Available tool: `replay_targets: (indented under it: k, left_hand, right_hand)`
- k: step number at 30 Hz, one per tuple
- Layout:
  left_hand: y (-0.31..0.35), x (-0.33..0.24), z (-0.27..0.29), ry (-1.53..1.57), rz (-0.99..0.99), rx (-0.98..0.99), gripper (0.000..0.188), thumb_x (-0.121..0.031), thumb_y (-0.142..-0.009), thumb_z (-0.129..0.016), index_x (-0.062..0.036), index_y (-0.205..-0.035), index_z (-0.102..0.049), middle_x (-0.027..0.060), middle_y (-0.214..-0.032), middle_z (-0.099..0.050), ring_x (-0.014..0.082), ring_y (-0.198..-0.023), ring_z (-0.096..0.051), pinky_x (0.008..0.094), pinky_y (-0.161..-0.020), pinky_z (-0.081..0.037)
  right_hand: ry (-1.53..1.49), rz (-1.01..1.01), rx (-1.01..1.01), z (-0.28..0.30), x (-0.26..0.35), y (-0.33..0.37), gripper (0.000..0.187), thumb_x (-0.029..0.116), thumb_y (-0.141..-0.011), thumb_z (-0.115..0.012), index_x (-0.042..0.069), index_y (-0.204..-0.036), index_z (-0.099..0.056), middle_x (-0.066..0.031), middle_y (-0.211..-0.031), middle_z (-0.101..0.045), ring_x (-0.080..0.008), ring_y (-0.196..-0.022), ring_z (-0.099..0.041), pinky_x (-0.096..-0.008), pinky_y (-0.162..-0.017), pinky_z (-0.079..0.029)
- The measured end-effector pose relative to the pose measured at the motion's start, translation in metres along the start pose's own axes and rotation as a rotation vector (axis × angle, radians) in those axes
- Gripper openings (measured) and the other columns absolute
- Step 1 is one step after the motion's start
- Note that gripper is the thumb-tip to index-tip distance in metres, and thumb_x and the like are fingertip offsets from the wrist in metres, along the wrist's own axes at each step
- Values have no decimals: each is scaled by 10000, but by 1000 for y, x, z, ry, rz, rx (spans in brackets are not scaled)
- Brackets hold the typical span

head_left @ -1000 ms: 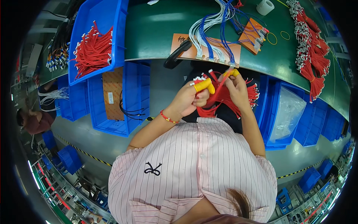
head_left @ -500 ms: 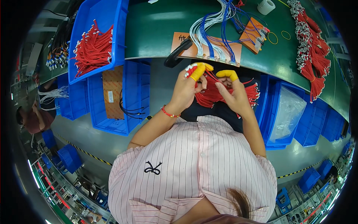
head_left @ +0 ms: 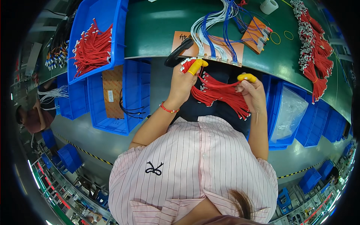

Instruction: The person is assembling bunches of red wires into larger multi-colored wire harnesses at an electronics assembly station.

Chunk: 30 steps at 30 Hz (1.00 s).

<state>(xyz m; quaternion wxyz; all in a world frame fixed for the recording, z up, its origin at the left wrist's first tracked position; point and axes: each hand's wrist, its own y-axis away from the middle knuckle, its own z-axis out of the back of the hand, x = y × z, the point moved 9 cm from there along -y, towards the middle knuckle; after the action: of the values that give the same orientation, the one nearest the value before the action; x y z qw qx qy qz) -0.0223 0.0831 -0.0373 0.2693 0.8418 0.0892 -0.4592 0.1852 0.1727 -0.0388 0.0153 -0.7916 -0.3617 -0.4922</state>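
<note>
Clock centred on the shirt, I'd judge the step in hand as parting a strand from loose red cables, which lie on the lap btwn 12 & 1 o'clock. My L hand, just shy of 12, is closed round a small bunch, white connector ends showing past the yellow finger cover. My R hand, at 1 o'clock, seems to pinch a red strand stretching back twd L. Next move prob calls for a firm L grip & an easy R pull, w/o snagging neighbours. Hard to tell: R fingertip contact, & whether it's one strand or several. L fingers hide the bunch's middle, so no count; L wrist side covers the pile's edge. Co-worker at 9 o'clock is dim, partly cut off by the dark rim.
</note>
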Motion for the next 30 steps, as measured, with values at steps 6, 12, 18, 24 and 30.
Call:
replay_targets:
  k: [6,12,18,24,30]
  left_hand:
    - [-3,-4,1,-61,-43,-13,187,-142,-944,-600,36,-950,-656,-38,-685,-534,-18,-467,-303,183,-414,-193]
    - [-2,-3,0,50,-48,-13,181,61,-872,-510,44,-982,-653,-5,-732,-568,-4,-501,-374,177,-428,-231]
    - [2,-3,-7,113,-77,-42,146,-19,-920,-527,36,-993,-641,-15,-729,-559,-15,-467,-328,174,-416,-214]
    - [-1,-2,-3,31,-80,-38,149,-80,-949,-539,32,-976,-634,-6,-734,-561,-9,-462,-319,175,-416,-214]
    - [-6,-2,-5,95,-24,43,172,-93,-958,-537,30,-1002,-650,9,-740,-585,4,-469,-355,177,-419,-233]
  right_hand:
    - [192,-22,15,-34,-17,-7,179,101,-921,-618,-22,-1040,-672,-82,-904,-681,-106,-690,-596,-267,-718,-499]
    - [228,69,-116,-28,-9,-12,211,156,-932,-623,-22,-1031,-676,-82,-842,-680,-85,-649,-584,-239,-675,-474]
    - [152,130,-203,-24,1,-13,220,183,-928,-640,-24,-998,-666,-81,-796,-661,-84,-608,-574,-221,-602,-460]
    - [127,119,-234,-25,0,-14,211,181,-919,-654,-25,-964,-657,-82,-780,-653,-85,-583,-565,-221,-574,-460]
    - [-62,81,-237,-27,-7,-16,190,171,-918,-653,-17,-944,-656,-69,-768,-650,-75,-561,-542,-216,-562,-449]
